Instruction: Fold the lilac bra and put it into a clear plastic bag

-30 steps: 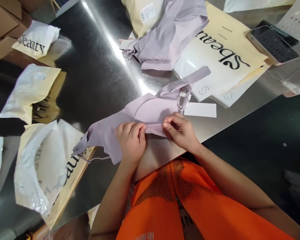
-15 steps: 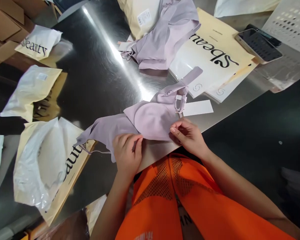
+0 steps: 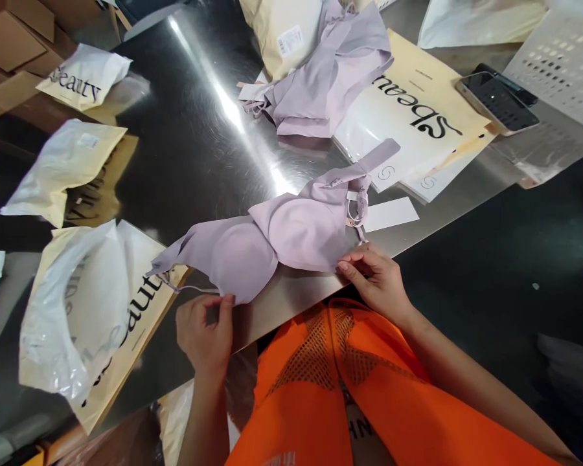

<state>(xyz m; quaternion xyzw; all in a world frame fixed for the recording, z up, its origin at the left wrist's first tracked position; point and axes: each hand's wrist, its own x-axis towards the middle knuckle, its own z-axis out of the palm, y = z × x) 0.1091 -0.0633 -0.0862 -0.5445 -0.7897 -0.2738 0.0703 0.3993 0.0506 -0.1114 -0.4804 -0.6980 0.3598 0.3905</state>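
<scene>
Centrally: lilac padded fabric bra (image 3: 272, 236), flat on shiny steel surface (image 3: 184, 149). Left hand (image 3: 205, 333) fingers pinch its lower edge; right hand (image 3: 376, 281) fingers pin the other cup (best pulled evenly, taut, smoothing creases).

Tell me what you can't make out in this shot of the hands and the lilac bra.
Head view:
- White hang tag: any print too small to read.
- Left hand fingertips: tucked under the lilac bra; grip unclear.
- Cream bag: wording partly folded away.
- Phone: screen unreadable.
</scene>
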